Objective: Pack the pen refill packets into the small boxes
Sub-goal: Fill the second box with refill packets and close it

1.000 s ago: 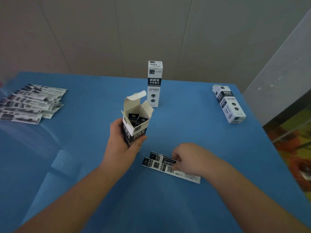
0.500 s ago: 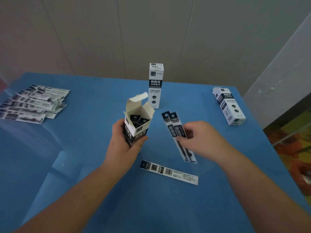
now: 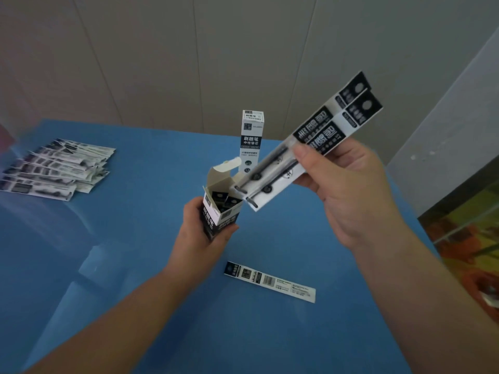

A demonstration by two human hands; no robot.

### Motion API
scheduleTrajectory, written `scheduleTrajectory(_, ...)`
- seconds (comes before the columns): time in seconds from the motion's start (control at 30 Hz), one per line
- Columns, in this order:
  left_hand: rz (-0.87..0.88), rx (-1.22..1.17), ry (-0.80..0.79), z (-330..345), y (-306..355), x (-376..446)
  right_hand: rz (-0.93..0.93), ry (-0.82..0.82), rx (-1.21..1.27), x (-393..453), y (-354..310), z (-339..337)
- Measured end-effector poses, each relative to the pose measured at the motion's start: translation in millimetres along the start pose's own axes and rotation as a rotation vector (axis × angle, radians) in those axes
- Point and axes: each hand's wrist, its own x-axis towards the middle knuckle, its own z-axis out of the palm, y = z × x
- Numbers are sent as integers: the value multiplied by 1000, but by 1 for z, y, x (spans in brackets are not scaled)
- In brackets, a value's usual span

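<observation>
Left hand (image 3: pixel 201 238) grips open white-and-black cardboard box (image 3: pixel 220 209) | right hand (image 3: pixel 348 184) pinches two flat black-and-white refill packets (image 3: pixel 305 147) | risk: tips snag flap, buckling.

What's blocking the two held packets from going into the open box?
Nothing outside the box. The two packets in the right hand angle down toward the open box gripped by the left hand; flaps are open. Packets already inside take part of the opening.
</observation>
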Motion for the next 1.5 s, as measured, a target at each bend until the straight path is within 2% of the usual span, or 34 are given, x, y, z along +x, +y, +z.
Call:
scheduleTrajectory(0.1,19,30,6,0,1,1,-50,25,-32,7,2,8)
scheduleTrajectory(0.33,31,22,-12,-1,-3,2,-88,-94,-245,15,19,18)
scheduleTrajectory(0.57,21,21,-9,0,-3,2,13,-197,-525,16,33,20)
scheduleTrajectory(0.77,19,5,-12,-1,-2,1,-36,-212,-673,13,33,27)
scheduleTrajectory(1.0,12,4,-10,0,-2,2,-12,-208,-636,14,32,27)
scheduleTrajectory(1.1,12,10,-10,-1,-3,1,-30,-171,-524,12,32,24)
scheduleTrajectory(1.23,16,10,-7,-2,-3,2,-191,-35,-170,12,15,9)
scheduleTrajectory(1.3,18,12,-6,-2,-4,4,-262,-1,-159,10,7,-9)
scheduleTrajectory(1.37,17,18,-5,-2,-4,4,-205,-24,-277,4,4,-30)
scheduleTrajectory(1.4,17,20,-4,-2,-4,4,-111,-89,-385,1,5,-39)
scheduleTrajectory(1.5,12,21,-5,-2,-3,5,348,-503,-906,-11,19,-53)
